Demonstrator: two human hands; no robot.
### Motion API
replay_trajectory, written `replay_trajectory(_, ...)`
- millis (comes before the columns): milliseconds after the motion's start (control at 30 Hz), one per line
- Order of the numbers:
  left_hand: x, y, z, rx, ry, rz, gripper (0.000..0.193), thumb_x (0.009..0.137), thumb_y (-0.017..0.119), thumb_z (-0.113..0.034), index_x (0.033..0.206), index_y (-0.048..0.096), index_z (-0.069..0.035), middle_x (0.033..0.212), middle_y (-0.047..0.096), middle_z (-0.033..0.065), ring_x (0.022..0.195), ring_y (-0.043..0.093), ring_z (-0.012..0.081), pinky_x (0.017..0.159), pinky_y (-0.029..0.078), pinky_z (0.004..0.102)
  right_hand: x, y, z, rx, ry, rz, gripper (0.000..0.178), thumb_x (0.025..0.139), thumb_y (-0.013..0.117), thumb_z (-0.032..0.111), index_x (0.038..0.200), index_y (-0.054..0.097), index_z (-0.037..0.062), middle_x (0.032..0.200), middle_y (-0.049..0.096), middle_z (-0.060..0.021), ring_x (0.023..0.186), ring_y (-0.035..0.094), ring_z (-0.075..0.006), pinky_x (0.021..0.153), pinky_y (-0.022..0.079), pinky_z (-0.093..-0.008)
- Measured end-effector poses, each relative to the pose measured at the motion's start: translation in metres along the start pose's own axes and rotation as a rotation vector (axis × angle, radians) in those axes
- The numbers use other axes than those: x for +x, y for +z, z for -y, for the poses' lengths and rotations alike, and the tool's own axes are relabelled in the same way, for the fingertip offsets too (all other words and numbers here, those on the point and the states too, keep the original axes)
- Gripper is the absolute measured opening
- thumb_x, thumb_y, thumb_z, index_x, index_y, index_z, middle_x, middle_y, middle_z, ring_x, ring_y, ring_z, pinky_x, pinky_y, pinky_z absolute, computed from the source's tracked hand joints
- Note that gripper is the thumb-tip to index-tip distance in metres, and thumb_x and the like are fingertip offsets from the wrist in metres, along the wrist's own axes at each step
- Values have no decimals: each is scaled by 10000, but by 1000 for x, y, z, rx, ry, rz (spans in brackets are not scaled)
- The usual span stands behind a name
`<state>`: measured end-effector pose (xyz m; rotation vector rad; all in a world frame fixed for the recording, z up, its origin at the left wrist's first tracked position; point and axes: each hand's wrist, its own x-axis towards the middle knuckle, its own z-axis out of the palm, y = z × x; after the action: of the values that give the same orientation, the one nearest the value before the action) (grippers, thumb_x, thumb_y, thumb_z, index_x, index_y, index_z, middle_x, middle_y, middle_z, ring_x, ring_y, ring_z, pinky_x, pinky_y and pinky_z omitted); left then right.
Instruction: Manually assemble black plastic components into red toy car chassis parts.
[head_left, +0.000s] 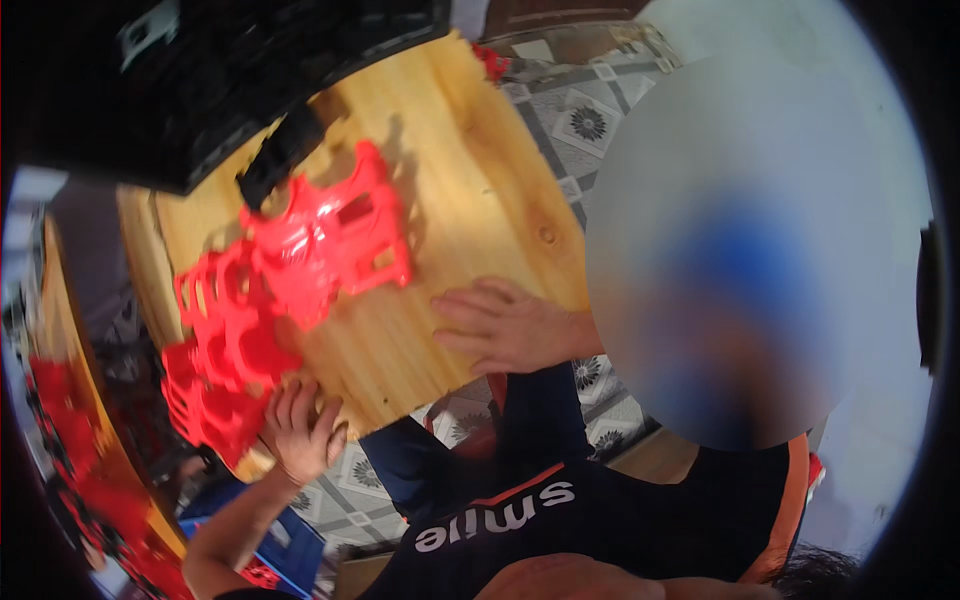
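Several glossy red plastic parts with cut-out openings lie on the wooden table. The largest red part (325,240) sits in the middle, and a cluster of red parts (225,345) overlaps at the left. My left hand (303,435) is at the table's near left edge, fingers spread, against the lowest red part; whether it presses on it I cannot tell. Flat on the bare wood to the right rests my right hand (508,325), its fingers stretched out and holding nothing. Beyond the large red part stands a small black part (280,155).
A big black object (250,80) fills the far left, over the table's edge. The wooden table (500,190) ends above a patterned tile floor (590,120). At lower left are a blue crate (290,555) and another board with red parts (65,420). A blurred patch covers the right.
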<state>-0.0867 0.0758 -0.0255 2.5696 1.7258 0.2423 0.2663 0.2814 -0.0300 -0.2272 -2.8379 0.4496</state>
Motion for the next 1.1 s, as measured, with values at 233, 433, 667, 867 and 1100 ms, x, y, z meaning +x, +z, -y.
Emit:
replay_trajectory(233,14,14,-11,6,61,55,379,940,506,-382,1231,571,-148,1341,467,184,1235,428,401,992,329,549,-21,-7,-4,123,94,-76,599,785,697,410,1280,540,110,1435,455,-125,1318,420,-252,1098,316,-429)
replay_trajectory(433,19,-20,-30,61,-85,225,455,907,578,-226,1329,467,-99,1413,396,211,1309,370,449,1080,323,563,-11,-3,-8,316,147,-234,482,733,717,320,1138,608,84,1377,515,-118,1320,434,-242,1086,329,-431)
replay_trajectory(667,166,22,-162,-303,-1456,400,568,858,713,-351,1314,472,-114,1314,484,192,1169,490,389,929,468,477,-68,-25,72,1486,1093,-548,278,861,667,126,1128,648,49,950,670,-72,877,681,-188,759,527,-338)
replay_trajectory(867,273,35,-270,-582,-1210,328,752,783,747,-390,1418,366,-260,1397,299,256,1260,377,470,1020,385,538,-272,-111,-16,764,1527,-53,272,850,600,149,1096,681,65,1028,698,-165,964,673,-335,843,529,-396)
replay_trajectory(1100,344,32,-283,-615,-1135,188,708,780,731,-275,1403,402,-214,1422,255,289,1236,371,513,1019,380,564,-311,-178,-237,454,1477,-258,229,865,618,190,1048,686,71,923,703,-178,867,687,-348,763,536,-422)
